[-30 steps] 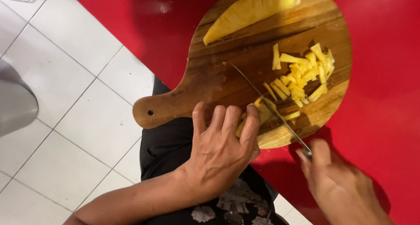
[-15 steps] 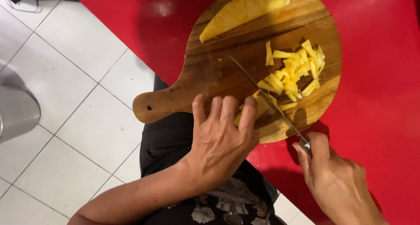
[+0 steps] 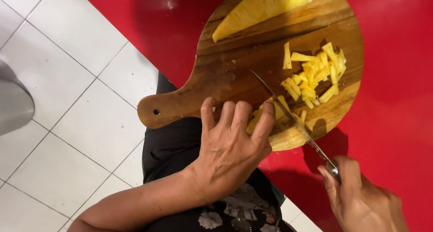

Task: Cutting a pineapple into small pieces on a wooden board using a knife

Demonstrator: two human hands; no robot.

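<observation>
Left hand (image 3: 230,146): fingers curled, pinning a pineapple strip (image 3: 266,117) at the near board (image 3: 234,74) edge so it stays steady.
Right hand (image 3: 361,200): clenched around the knife (image 3: 293,117) handle, blade probably touching the strip.
Cut pieces (image 3: 315,74): heaped right.

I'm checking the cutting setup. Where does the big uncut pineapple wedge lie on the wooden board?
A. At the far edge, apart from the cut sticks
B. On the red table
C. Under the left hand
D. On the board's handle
A: the pineapple wedge lies at the far edge of the wooden board, away from the cut sticks.
</observation>
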